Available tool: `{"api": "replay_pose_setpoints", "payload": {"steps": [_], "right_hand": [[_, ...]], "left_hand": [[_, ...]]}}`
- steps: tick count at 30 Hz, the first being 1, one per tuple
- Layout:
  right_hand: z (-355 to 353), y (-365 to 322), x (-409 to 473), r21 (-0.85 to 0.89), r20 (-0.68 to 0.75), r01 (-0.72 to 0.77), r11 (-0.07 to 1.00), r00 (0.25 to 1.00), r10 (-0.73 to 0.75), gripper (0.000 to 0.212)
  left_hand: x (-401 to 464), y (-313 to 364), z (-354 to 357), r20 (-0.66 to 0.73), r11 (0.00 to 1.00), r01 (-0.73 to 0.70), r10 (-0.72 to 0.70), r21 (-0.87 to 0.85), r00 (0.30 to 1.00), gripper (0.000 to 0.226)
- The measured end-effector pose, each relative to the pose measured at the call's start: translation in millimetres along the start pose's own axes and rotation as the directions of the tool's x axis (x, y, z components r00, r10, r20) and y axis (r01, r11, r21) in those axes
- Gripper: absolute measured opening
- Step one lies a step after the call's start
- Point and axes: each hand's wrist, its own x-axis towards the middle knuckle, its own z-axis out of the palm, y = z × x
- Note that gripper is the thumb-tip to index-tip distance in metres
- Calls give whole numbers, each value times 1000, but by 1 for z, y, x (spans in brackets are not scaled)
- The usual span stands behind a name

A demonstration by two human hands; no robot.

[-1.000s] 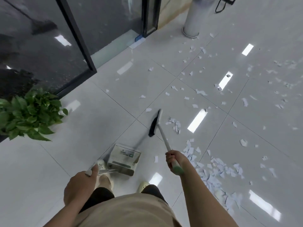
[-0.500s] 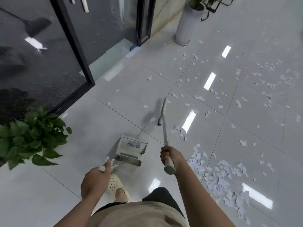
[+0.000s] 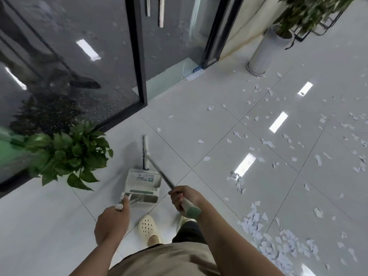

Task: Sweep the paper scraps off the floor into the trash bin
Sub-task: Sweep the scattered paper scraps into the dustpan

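The right hand (image 3: 184, 197) grips the broom (image 3: 159, 172) handle, its head just beyond the dustpan (image 3: 142, 185). The left hand (image 3: 112, 223) holds the dustpan's handle; paper scraps (image 3: 278, 244) litter the floor (image 3: 199, 120).

Floor (image 3: 199, 116): pale grey glossy tiles, thin dark grout lines. Scraps (image 3: 282, 248): white. Dustpan (image 3: 142, 183): white, green strip. Broom (image 3: 159, 174): silver pole, green-white grip, dark bristles. Plant (image 3: 67, 154): green. Shoe (image 3: 148, 229): cream, perforated.
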Motion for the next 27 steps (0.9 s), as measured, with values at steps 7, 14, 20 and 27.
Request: {"api": "replay_pose_setpoints", "payload": {"steps": [7, 14, 20, 27], "right_hand": [[-4, -32, 9, 52, -14, 11, 999, 1000, -10, 25], [-73, -125, -13, 363, -170, 195, 911, 975, -141, 24], [-173, -203, -52, 298, -401, 305, 904, 900, -172, 30], [-181, -246, -59, 292, -538, 472, 832, 800, -265, 18]], "left_hand": [[9, 6, -6, -28, 994, 109, -109, 16, 994, 68], [7, 70, 20, -17, 995, 96, -96, 25, 995, 70], [3, 146, 48, 30, 995, -37, 35, 88, 999, 66], [14, 220, 70, 16, 988, -135, 134, 78, 991, 66]]}}
